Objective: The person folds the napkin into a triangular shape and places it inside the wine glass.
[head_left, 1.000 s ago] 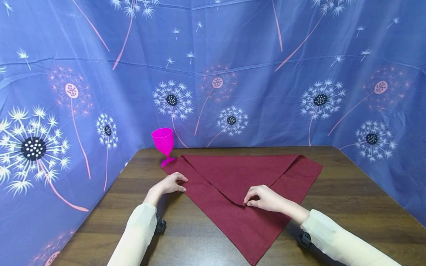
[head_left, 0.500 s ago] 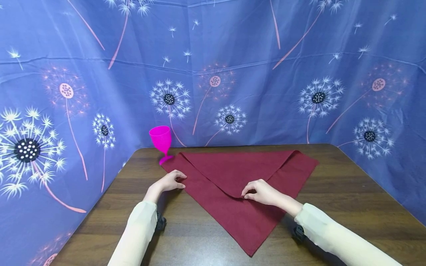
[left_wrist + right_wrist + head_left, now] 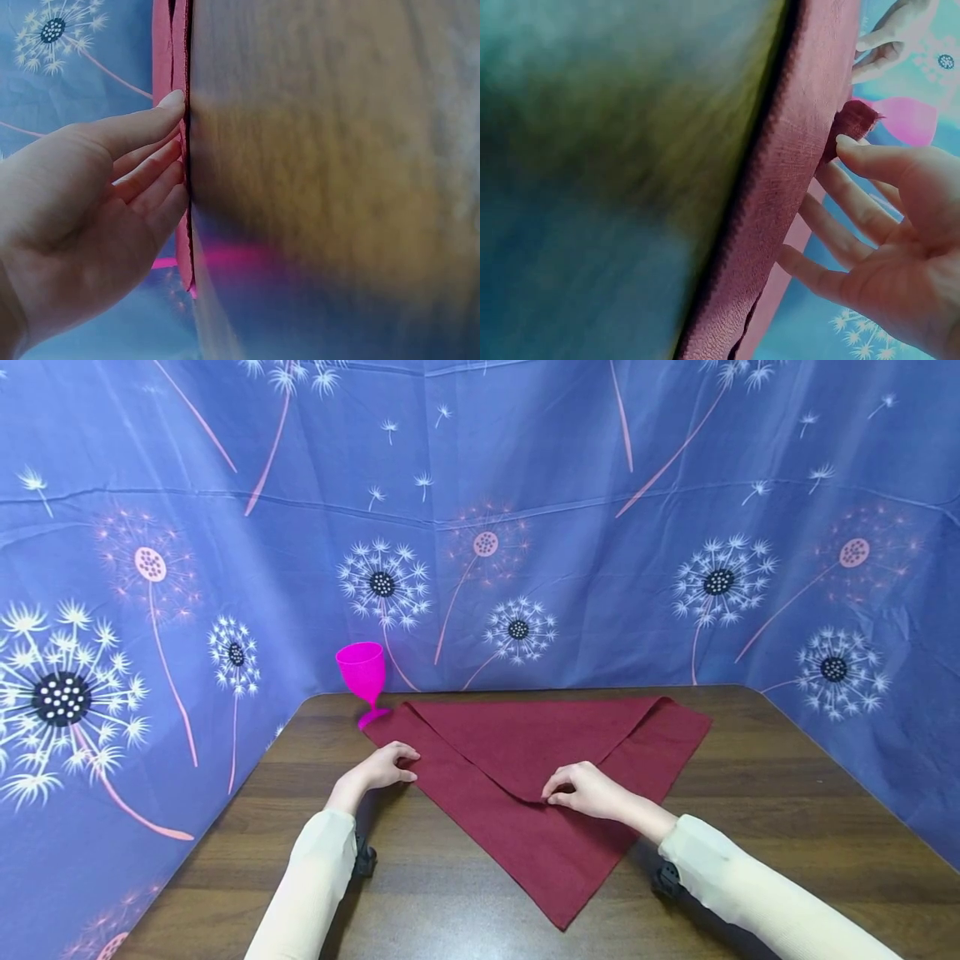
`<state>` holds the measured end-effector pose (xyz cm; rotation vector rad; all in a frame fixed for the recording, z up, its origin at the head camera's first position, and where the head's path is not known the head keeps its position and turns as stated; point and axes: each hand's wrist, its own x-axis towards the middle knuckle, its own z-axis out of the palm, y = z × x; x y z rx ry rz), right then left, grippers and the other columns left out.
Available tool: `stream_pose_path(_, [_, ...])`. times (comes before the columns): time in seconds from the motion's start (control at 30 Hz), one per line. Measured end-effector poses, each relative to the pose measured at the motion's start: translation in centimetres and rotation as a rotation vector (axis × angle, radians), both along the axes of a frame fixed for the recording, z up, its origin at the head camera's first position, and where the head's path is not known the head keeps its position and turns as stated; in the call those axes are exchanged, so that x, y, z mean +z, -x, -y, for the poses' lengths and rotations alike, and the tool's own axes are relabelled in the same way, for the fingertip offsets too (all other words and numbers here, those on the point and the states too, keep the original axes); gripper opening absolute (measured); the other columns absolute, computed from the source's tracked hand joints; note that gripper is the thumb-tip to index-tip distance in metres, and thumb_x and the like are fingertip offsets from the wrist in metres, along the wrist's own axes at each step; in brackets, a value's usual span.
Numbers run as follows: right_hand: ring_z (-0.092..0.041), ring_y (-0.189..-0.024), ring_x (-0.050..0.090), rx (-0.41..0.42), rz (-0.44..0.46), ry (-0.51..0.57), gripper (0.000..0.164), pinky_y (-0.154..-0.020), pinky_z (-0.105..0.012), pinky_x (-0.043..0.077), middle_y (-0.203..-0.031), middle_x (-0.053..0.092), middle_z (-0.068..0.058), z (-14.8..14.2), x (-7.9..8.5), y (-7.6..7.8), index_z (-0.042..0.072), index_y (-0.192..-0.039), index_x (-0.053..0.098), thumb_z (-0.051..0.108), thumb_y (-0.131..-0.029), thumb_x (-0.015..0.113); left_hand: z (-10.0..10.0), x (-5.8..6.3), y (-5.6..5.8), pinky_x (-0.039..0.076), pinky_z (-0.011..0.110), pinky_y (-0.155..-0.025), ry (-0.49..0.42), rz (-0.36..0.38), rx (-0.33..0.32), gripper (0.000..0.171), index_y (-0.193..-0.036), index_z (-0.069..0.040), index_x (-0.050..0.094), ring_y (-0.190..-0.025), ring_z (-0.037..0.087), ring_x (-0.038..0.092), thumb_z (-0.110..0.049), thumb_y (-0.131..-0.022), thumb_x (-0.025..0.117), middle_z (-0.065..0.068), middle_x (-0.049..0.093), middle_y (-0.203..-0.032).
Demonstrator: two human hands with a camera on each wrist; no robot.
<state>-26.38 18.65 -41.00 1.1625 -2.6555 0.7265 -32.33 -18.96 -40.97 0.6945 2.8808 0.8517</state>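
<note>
A dark red cloth [image 3: 517,852] lies on the table with its far part folded over into a triangular flap [image 3: 517,735]. My right hand [image 3: 588,789] pinches the tip of that flap between thumb and fingertips; the raised corner [image 3: 857,120] shows in the right wrist view. At the cloth's left edge, my left hand [image 3: 382,766] rests with fingers and thumb extended, touching the edge. In the left wrist view the left hand [image 3: 97,180] has its fingertips against the red fabric. The lower layer's point faces the near side of the table.
A bright pink goblet [image 3: 363,672] stands upright at the table's far left, its foot right by the cloth's left corner. Wooden tabletop [image 3: 787,827] surrounds the cloth. A blue dandelion-print curtain [image 3: 600,610] hangs behind the table and along its sides.
My right hand has moved slightly away and left with the flap tip. The cloth's near point and right corner have shifted the same way. The left hand stays at the left edge.
</note>
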Motion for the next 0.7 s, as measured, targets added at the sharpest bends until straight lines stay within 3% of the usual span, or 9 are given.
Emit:
stream_pose_path(0.47, [-0.009,-0.079,0.063,0.020,-0.052,0.049,0.013,-0.073,-0.026,0.051,-0.081,0.068,0.003,0.1,1.1,-1.4,0.012,-0.086,0.073,0.003,-0.078,0.070,0.2,-0.1,0.1,0.038,0.045,-0.103,-0.038,0.009,0.001,0.035,-0.111,0.007,0.063,-0.121,0.037,0.048,-0.007,-0.080,0.071,0.022,0.056,-0.123])
stream_pose_path(0.7, [-0.008,-0.078,0.063,0.071,-0.081,0.063,0.014,-0.070,-0.025,0.051,-0.081,0.068,0.000,0.2,1.1,-2.4,0.012,-0.087,0.073,0.001,-0.078,0.070,0.3,-0.2,0.2,0.040,0.046,-0.101,-0.049,0.012,-0.001,0.035,-0.111,0.007,0.063,-0.120,0.037,0.049,-0.007,-0.079,0.071,0.023,0.056,-0.124])
